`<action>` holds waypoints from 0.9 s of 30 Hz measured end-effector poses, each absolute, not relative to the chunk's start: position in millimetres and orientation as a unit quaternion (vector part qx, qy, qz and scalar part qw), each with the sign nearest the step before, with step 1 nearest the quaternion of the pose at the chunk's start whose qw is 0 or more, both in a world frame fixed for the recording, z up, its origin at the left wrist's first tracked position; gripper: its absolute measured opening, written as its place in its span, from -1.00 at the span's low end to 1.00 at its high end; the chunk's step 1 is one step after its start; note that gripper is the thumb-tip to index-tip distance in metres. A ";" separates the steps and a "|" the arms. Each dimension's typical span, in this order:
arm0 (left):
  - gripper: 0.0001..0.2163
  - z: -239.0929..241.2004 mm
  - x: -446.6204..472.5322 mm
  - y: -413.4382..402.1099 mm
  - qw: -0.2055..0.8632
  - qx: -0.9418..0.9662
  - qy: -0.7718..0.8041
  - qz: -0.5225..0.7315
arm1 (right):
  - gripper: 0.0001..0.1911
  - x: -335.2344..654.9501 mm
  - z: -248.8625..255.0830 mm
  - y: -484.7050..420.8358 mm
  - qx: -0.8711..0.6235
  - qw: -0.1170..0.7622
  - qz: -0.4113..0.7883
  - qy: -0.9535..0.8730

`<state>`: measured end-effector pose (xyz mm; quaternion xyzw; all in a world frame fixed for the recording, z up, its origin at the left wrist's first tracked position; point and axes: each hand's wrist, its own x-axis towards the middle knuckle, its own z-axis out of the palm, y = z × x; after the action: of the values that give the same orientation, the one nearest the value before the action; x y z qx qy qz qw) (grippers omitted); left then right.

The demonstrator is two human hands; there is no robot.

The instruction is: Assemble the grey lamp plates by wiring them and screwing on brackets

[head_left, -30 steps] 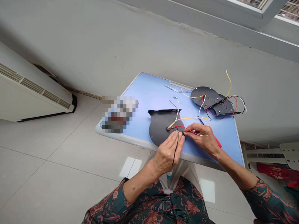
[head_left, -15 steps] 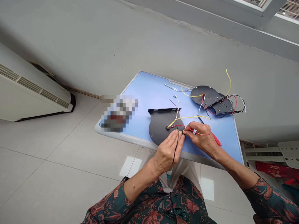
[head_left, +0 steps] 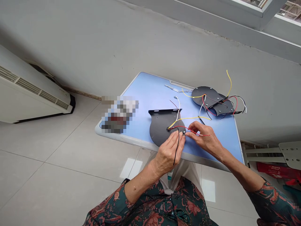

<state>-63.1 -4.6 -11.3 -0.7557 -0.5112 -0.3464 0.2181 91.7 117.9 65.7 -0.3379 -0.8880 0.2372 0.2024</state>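
Observation:
My left hand (head_left: pixel 168 152) grips the lower right edge of a black rounded metal plate (head_left: pixel 158 125) with a bent slotted flange. Yellow, white, red and black wires come through a hole in the plate, and the black wire (head_left: pixel 178 147) droops over my left fingers. A small silver screw (head_left: pixel 184 132) shows at the plate's right edge. Beside it is my right hand (head_left: pixel 204 136), its thumb tip close to the screw and its thumb and index finger apart. The red wire (head_left: pixel 191 130) passes across the right fingers. Behind that hand a dark tool shaft (head_left: pixel 201 120) sticks out; its handle is hidden.
Two more black plates (head_left: pixel 204 94) with wires overlap at the table's back right. Thin metal pieces (head_left: pixel 172 88) lie at the back edge of the blue table (head_left: pixel 143 86). A blurred-out item (head_left: pixel 119 116) is at the left end. The wall stands close behind.
My right thumb and finger have parted and drawn slightly right, exposing the screw. The red tool handle seen earlier is now behind my right hand. The left hand stays in place.

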 end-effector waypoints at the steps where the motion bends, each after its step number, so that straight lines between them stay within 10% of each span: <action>1: -0.57 -10.8 -63.1 -4.6 0.221 -0.755 -0.511 -0.345 | -0.89 94.1 66.7 117.7 -0.335 0.217 0.240 -0.885; 11: -0.58 -8.7 -63.5 -6.1 0.230 -0.755 -0.514 -0.338 | -0.69 93.2 56.4 115.4 -0.191 0.239 -0.009 -0.952; 27: -0.58 -9.4 -63.1 -5.3 0.225 -0.753 -0.514 -0.343 | -0.71 91.6 57.9 123.5 -0.225 0.214 0.128 -0.942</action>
<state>-63.1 -5.3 -9.4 -0.7534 -0.5138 -0.3429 0.2254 91.6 123.5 57.9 -0.2249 -0.9418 0.1283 0.2143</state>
